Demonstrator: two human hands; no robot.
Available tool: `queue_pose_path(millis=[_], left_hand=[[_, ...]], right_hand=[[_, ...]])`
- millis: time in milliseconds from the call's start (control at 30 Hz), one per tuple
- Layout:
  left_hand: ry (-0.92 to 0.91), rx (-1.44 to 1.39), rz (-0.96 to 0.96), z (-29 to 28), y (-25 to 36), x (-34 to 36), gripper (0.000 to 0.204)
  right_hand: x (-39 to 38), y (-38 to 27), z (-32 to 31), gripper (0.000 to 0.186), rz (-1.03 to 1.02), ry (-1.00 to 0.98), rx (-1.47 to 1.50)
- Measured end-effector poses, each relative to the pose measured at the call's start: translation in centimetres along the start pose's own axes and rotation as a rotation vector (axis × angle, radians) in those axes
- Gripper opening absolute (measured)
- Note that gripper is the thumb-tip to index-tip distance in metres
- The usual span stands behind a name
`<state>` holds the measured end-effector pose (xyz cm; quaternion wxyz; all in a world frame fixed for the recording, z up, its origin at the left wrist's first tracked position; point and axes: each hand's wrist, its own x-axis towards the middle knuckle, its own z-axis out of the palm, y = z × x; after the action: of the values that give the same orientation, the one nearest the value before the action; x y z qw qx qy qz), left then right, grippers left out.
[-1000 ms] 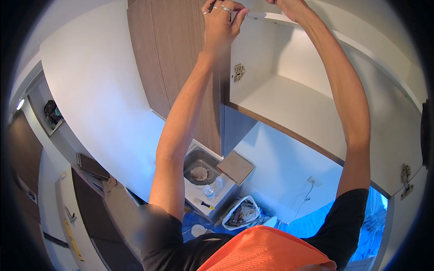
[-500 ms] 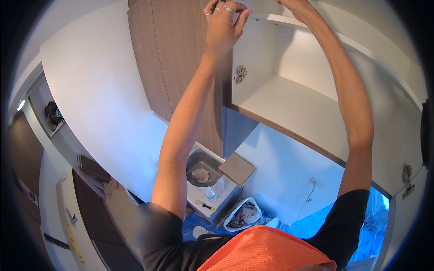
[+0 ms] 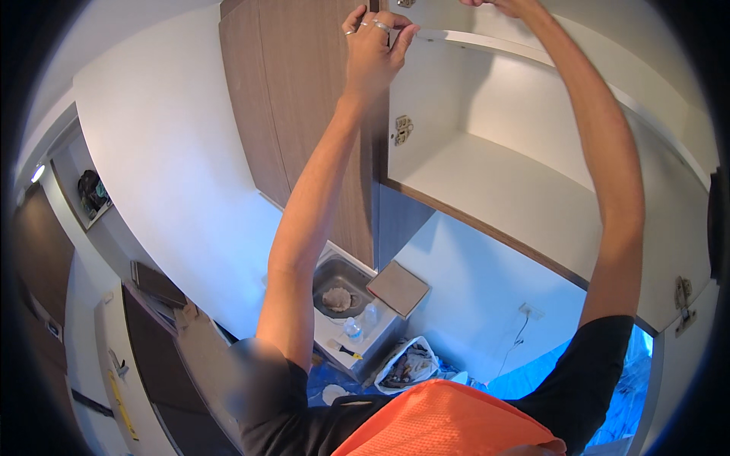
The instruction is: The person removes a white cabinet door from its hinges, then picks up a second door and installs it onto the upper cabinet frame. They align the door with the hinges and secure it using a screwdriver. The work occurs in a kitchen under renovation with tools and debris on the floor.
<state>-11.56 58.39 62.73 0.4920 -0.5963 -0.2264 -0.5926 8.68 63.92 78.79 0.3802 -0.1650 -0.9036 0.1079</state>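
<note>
Raised high, my left hand [image 3: 374, 49] is at the front edge of a white wall cabinet [image 3: 494, 175], beside a brown wood-grain panel [image 3: 312, 114]. Rings show on its curled fingers, with the thumb near the bent fingertips; what they grip is hidden. My right hand [image 3: 511, 6] reaches up in front of the cabinet's upper compartment and is cut by the picture's top edge. Its visible fingers look bent together, and I cannot make out anything in them. Metal hinges sit on the cabinet's side, one hinge [image 3: 403, 131] below my left hand and another hinge [image 3: 407, 3] above.
Below are a sink [image 3: 338, 285] with a pale lump in it, a clear bottle [image 3: 353, 329], a brush [image 3: 346, 349], a square brown board [image 3: 398, 289] and a white bag of debris [image 3: 411, 365]. A white door [image 3: 175, 144] stands left; another hinge [image 3: 684, 304] is at right.
My right hand and forearm have shifted a little to the right. My left hand stays at about the same place. The view has moved slightly, bringing the upper hinge into sight.
</note>
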Motion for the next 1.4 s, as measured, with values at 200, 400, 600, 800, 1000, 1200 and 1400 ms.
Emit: queue_pose_path(millis=[200, 400, 600, 800, 1000, 1200, 1400], left_hand=[[-0.029, 0.031, -0.042, 0.1, 0.3, 0.1, 0.013], [0.028, 0.02, 0.035, 0.1, -0.3, 0.2, 0.014], [-0.021, -0.006, -0.008, 0.2, -0.7, -0.5, 0.013], [-0.028, -0.009, -0.002, 0.2, -0.6, -0.6, 0.013], [0.006, -0.088, -0.047, 0.5, -0.5, -0.5, 0.013], [-0.015, -0.074, -0.038, 0.5, -0.8, -0.7, 0.013], [-0.028, -0.036, 0.014, -0.2, -0.8, -0.6, 0.013]], right_hand=[[0.8, 0.0, -0.7, 0.024, -0.293, -0.009, -0.277], [-2.3, 1.1, 2.9, 0.035, -0.648, 0.339, -0.44], [-0.7, -2.3, -0.4, 0.025, -0.12, -0.112, -0.151], [1.5, -0.8, -0.4, 0.029, 0.263, -0.392, 0.267], [2.0, 0.4, 0.2, 0.03, 0.105, -0.35, 0.064], [0.6, -0.3, 0.9, 0.03, -0.645, -0.022, -1.165], [0.7, -1.2, 0.7, 0.026, -0.253, -0.177, -0.215]])
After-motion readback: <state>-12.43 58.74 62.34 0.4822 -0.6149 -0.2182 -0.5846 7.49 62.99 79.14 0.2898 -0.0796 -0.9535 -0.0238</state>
